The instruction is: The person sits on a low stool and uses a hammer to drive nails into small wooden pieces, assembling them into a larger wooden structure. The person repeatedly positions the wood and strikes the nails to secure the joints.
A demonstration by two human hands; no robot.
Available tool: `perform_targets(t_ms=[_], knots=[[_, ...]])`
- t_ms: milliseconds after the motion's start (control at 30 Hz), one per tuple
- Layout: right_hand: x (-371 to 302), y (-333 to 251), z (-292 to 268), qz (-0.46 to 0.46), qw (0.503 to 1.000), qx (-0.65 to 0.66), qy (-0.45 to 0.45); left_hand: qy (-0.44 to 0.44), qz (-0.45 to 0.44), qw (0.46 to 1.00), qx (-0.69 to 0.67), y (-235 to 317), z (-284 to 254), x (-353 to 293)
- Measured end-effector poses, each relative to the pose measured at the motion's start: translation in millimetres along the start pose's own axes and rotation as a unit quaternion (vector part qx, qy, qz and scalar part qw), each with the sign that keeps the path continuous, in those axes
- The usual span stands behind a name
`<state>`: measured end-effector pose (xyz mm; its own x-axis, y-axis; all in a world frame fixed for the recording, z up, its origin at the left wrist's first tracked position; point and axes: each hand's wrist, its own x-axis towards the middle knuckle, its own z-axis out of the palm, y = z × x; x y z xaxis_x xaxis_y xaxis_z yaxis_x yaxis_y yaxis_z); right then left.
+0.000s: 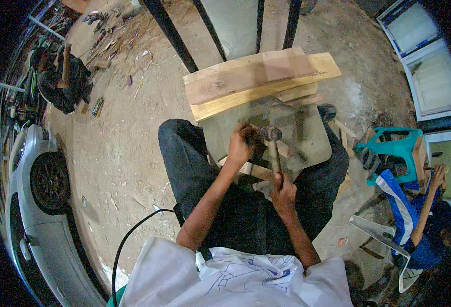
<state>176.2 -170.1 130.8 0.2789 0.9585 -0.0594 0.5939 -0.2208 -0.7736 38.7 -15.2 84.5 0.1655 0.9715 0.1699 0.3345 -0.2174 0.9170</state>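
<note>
My right hand [285, 193] is wrapped round the wooden handle of a hammer [275, 156]. The hammer's metal head points away from me, close beside my left hand [242, 142]. The fingers of that left hand are curled closed over a dark spot, and what they grip is hidden. Both hands are above a pale seat-like surface with rounded corners [313, 148], between my knees. A pale wood piece [256, 171] lies beneath my hands. Across the far side of the surface rest a brownish plank [251, 79] and a yellower plank [225, 106].
Dark upright bars [171, 36] stand beyond the planks. On the left are a silver car [56, 245] and a crouching person [64, 79]. To the right, a person in blue [425, 230] works near a green plastic stool [414, 153]. White-framed panels [432, 77] stand at far right.
</note>
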Motion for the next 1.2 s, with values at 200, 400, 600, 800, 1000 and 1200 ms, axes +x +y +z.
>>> perform_targets(t_ms=[200, 400, 600, 800, 1000, 1200], knots=[[-5.9, -0.2, -2.2, -0.033, 0.998, -0.032, 0.037, 0.006, -0.025, 0.999, -0.039, -16.3, 7.8, -6.7], [-1.7, -20.0, -15.6, 0.06, 0.996, 0.062, 0.009, 0.0, -0.059, 0.996, -0.063, 2.2, 2.6, -6.6], [-8.3, 23.8, 6.0, 0.029, 0.995, -0.042, 0.083, -0.013, -0.053, 0.997, 0.055, 18.6, -4.6, -2.6], [-2.0, 25.3, 4.8, 0.078, 0.993, 0.075, 0.042, 0.014, -0.037, 0.999, 0.031, 8.8, -0.4, -3.5], [-1.3, 18.1, 1.2, 0.079, 0.992, 0.088, 0.048, 0.002, -0.015, 0.999, 0.039, 17.5, -5.5, -4.3], [-3.0, 14.1, -3.6, 0.064, 0.995, 0.078, 0.023, 0.011, -0.026, 0.999, 0.038, 17.3, -2.9, -3.7]])
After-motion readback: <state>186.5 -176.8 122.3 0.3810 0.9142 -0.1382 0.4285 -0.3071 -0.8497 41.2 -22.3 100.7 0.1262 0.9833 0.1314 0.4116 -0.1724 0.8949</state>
